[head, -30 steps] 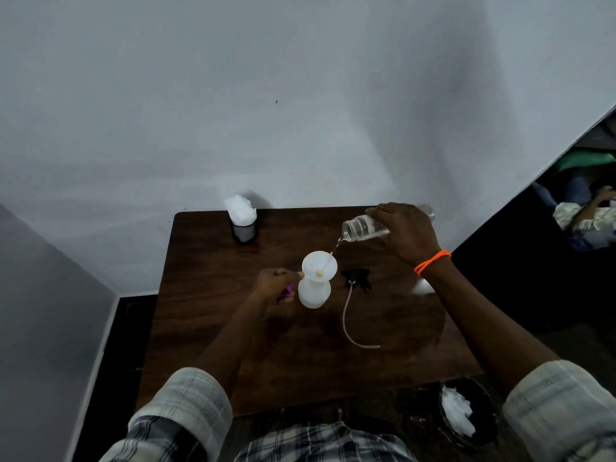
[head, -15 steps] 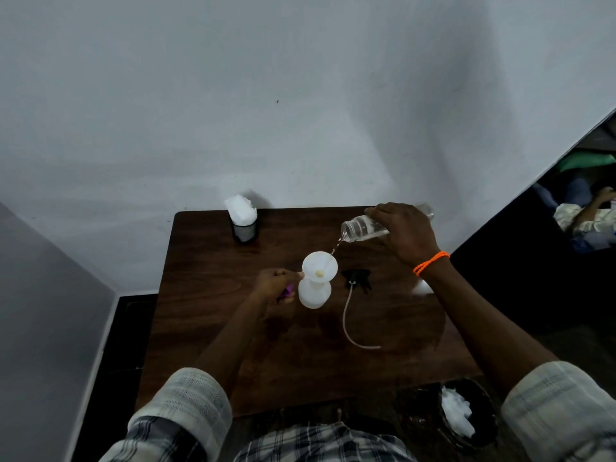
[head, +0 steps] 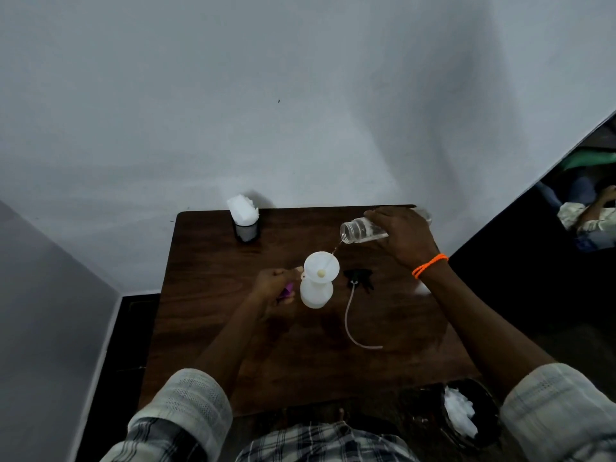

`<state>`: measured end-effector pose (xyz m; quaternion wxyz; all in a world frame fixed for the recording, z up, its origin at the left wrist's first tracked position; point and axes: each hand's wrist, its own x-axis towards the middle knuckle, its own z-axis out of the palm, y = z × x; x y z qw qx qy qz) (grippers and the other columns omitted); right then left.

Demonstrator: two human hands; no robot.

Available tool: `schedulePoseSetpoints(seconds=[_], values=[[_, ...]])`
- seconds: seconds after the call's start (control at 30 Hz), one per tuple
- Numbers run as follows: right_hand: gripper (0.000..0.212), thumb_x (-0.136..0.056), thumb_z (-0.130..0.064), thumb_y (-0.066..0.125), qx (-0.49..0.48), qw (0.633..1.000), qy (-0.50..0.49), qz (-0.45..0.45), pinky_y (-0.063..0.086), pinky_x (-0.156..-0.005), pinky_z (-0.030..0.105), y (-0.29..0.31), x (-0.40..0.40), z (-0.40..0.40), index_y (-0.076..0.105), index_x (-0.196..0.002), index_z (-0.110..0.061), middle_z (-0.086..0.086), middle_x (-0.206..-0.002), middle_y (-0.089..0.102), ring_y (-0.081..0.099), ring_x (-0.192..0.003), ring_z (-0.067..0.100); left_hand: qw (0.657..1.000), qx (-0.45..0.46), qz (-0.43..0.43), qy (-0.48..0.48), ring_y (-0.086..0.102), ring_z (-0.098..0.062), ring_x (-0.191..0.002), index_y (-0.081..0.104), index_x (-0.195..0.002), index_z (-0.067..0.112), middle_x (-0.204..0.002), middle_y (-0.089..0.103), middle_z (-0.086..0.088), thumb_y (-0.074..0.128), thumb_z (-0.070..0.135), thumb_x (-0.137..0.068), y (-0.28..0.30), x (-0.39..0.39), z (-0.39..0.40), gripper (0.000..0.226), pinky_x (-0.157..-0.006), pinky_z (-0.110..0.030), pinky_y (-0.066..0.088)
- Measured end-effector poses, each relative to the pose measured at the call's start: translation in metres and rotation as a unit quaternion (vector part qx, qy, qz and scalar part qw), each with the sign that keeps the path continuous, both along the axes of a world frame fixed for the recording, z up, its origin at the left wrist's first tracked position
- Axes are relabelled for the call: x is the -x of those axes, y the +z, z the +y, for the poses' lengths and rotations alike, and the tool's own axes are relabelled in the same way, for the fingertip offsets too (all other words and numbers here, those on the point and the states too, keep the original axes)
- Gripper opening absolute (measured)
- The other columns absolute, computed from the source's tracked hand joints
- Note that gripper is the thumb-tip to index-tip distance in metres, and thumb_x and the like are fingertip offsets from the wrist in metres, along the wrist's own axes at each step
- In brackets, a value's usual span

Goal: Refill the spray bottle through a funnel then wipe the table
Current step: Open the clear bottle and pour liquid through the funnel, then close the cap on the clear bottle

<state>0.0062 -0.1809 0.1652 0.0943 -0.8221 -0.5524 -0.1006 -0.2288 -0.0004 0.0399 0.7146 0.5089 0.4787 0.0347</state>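
Your right hand [head: 405, 236] grips the tilted clear bottle [head: 361, 231], pouring a thin stream into the funnel [head: 321, 265] on the spray bottle [head: 316, 291]; left hand [head: 271, 285] pinches the funnel's rim.

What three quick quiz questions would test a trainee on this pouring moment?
1. True or false: the black spray head is screwed onto the white spray bottle.
2. Which hand tilts the clear bottle over the funnel: A left, B right?
3. Fill in: the tissue holder stands at the table's far ____ corner.

Key
1. False; it lies on the table beside the bottle, tube trailing.
2. B; the right hand pours, while the left hand steadies the funnel's rim.
3. Left.
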Motion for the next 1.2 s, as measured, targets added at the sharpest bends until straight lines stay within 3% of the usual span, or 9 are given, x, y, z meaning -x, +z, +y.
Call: schedulePoseSetpoints(seconds=[0.17, 0.37, 0.47, 0.57, 0.63, 0.8, 0.97, 1.1, 1.2], values=[[0.050, -0.078, -0.032, 0.080, -0.010, 0.999, -0.006, 0.031, 0.057, -0.076, 0.041, -0.002, 0.009, 0.002, 0.067, -0.125, -0.020, 0.002, -0.109, 0.073, 0.071, -0.095, 0.028, 0.998, 0.000, 0.011, 0.054, 0.058, -0.024, -0.061, 0.073, -0.095, 0.001, -0.075, 0.060, -0.015, 0.077, 0.046, -0.085, 0.002, 0.000, 0.006, 0.047, -0.045, -0.026, 0.054], [0.066, -0.073, -0.039, 0.086, -0.043, 0.995, -0.056, 0.074, 0.058, -0.079, 0.039, -0.011, 0.017, 0.003, 0.065, -0.132, -0.020, 0.005, -0.119, 0.073, 0.071, -0.100, 0.030, 0.990, 0.061, -0.021, 0.124, 0.059, -0.026, -0.084, 0.062, -0.104, 0.007, -0.100, 0.058, -0.016, 0.061, 0.019, -0.089, 0.010, -0.004, 0.026, 0.019, -0.064, -0.035, 0.055], [0.067, -0.072, -0.053, 0.083, -0.064, 0.992, -0.066, 0.085, 0.057, -0.075, 0.039, -0.010, 0.015, 0.007, 0.065, -0.129, -0.023, 0.004, -0.108, 0.075, 0.072, -0.095, 0.028, 0.989, 0.045, -0.063, 0.130, 0.058, -0.027, -0.098, 0.061, -0.110, 0.005, -0.111, 0.057, -0.016, 0.062, 0.013, -0.091, 0.026, -0.011, 0.030, 0.021, -0.075, -0.037, 0.057], [0.056, -0.073, -0.064, 0.078, -0.089, 0.988, -0.069, 0.105, 0.054, -0.065, 0.037, -0.003, 0.015, 0.012, 0.064, -0.109, -0.023, 0.000, -0.090, 0.073, 0.070, -0.084, 0.026, 0.984, -0.008, -0.131, 0.120, 0.062, -0.024, -0.097, 0.065, -0.107, 0.005, -0.104, 0.064, -0.011, 0.069, 0.014, -0.093, 0.053, -0.024, 0.031, 0.017, -0.087, -0.039, 0.057], [0.047, -0.071, -0.064, 0.080, -0.115, 0.980, -0.071, 0.143, 0.051, -0.060, 0.036, 0.002, 0.021, 0.016, 0.057, -0.090, -0.028, -0.006, -0.075, 0.067, 0.068, -0.073, 0.021, 0.976, -0.060, -0.180, 0.107, 0.065, -0.024, -0.095, 0.068, -0.106, 0.007, -0.097, 0.070, -0.008, 0.076, 0.020, -0.089, 0.073, -0.034, 0.033, 0.022, -0.088, -0.039, 0.057], [0.049, -0.060, -0.056, 0.091, -0.187, 0.921, -0.090, 0.331, 0.060, -0.075, 0.039, 0.001, 0.034, 0.029, 0.073, -0.092, -0.023, -0.007, -0.081, 0.076, 0.072, -0.077, 0.006, 0.934, -0.221, -0.269, 0.078, 0.070, -0.016, -0.100, 0.074, -0.109, 0.021, -0.109, 0.075, -0.006, 0.087, 0.024, -0.077, 0.129, -0.060, 0.033, 0.035, -0.093, -0.037, 0.058], [0.034, -0.060, -0.033, 0.098, -0.205, 0.873, -0.063, 0.438, 0.062, -0.078, 0.044, 0.004, 0.056, 0.039, 0.075, -0.080, -0.018, 0.002, -0.077, 0.077, 0.076, -0.076, 0.020, 0.917, -0.256, -0.304, 0.029, 0.071, -0.012, -0.099, 0.065, -0.124, 0.023, -0.118, 0.069, -0.006, 0.089, 0.015, -0.074, 0.168, -0.077, 0.025, 0.056, -0.085, -0.024, 0.057], [0.038, -0.058, -0.028, 0.100, -0.196, 0.858, -0.056, 0.471, 0.062, -0.081, 0.047, 0.006, 0.064, 0.043, 0.076, -0.082, -0.011, 0.004, -0.080, 0.078, 0.076, -0.079, 0.023, 0.916, -0.271, -0.295, 0.007, 0.073, -0.017, -0.096, 0.073, -0.113, 0.017, -0.108, 0.075, 0.001, 0.094, 0.021, -0.066, 0.173, -0.081, 0.021, 0.052, -0.086, -0.035, 0.061], [0.039, -0.057, -0.028, 0.100, -0.193, 0.856, -0.053, 0.476, 0.062, -0.082, 0.046, 0.009, 0.066, 0.045, 0.077, -0.086, -0.013, 0.004, -0.083, 0.078, 0.077, -0.082, 0.022, 0.916, -0.275, -0.292, -0.008, 0.074, -0.011, -0.086, 0.076, -0.103, 0.015, -0.096, 0.078, 0.005, 0.094, 0.015, -0.065, 0.174, -0.080, 0.017, 0.042, -0.078, -0.029, 0.059]])
